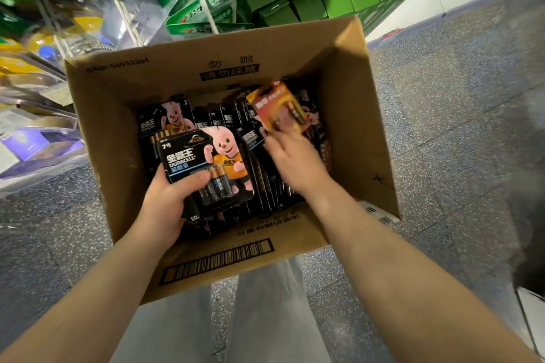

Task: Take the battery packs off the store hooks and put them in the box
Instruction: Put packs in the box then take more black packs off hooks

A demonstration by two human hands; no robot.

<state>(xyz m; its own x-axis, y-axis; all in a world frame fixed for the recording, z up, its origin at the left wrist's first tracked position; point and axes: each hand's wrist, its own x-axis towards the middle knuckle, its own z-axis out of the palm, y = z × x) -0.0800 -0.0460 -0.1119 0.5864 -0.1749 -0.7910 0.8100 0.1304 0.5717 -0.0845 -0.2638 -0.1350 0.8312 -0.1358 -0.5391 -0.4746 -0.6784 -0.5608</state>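
Two hands inside the box (362, 115) walls — left hand (165, 203) gripping a black pack (206, 165), right hand (290, 156) pinching an orange pack (277, 106).

Left arm: bare forearm reaching in from the lower left, over the near edge of the box (224, 256).
Left hand (168, 200): fingers curled under a black battery pack (206, 165), thumb pressed across its front, held face up.
Right arm: bare forearm coming in from the lower right, wrist above the box's near right corner.
Right hand (290, 160): back facing up, fingertips pinching an orange battery pack (278, 107), tilted, toward the far right side.
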